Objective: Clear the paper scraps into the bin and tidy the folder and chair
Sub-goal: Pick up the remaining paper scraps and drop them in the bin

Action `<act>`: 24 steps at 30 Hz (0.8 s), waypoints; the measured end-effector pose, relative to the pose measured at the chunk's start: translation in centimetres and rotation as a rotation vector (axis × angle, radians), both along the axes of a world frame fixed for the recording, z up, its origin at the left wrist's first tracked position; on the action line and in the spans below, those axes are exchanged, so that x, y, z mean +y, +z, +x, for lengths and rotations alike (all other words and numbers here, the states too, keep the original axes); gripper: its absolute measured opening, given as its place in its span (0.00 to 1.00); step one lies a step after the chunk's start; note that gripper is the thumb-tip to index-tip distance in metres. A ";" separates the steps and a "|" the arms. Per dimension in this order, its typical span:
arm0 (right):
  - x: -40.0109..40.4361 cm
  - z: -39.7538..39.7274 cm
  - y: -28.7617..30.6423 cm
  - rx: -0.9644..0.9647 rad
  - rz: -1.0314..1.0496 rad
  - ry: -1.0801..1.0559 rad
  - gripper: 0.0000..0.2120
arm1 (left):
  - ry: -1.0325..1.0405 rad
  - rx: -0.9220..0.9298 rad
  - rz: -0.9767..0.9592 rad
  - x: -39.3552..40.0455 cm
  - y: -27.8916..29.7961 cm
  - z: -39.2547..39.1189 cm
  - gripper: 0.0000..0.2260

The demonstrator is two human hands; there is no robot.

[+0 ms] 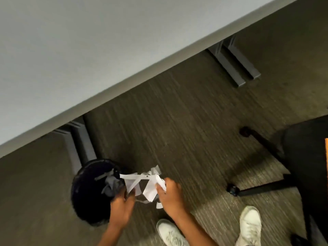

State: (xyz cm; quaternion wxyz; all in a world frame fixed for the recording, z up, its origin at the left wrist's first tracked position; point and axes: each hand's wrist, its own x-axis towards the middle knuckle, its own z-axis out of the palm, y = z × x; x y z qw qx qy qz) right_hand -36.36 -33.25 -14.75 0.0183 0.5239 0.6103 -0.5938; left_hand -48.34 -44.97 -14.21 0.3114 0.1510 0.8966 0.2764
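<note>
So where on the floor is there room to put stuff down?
Bare carpet lies between the desk legs, ahead of the chair base. It is crowded by the bin, where both hands hold paper scraps.

Paper scraps (pixel 145 183): white. Bin (pixel 83 189): black, holding grey-looking scraps inside. Table top (pixel 88 50): plain pale grey; its legs (pixel 234 66) a darker grey. Carpet (pixel 177 112): olive-brown with fine parallel stripes. Chair (pixel 305 157): black seat and base. Shoes (pixel 250 222): white. An orange edge (pixel 326 157) shows at far right.
</note>
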 end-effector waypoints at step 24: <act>-16.0 -20.2 -2.2 0.049 -0.069 0.407 0.37 | 0.461 -0.025 -0.001 -15.7 -1.9 -15.6 0.12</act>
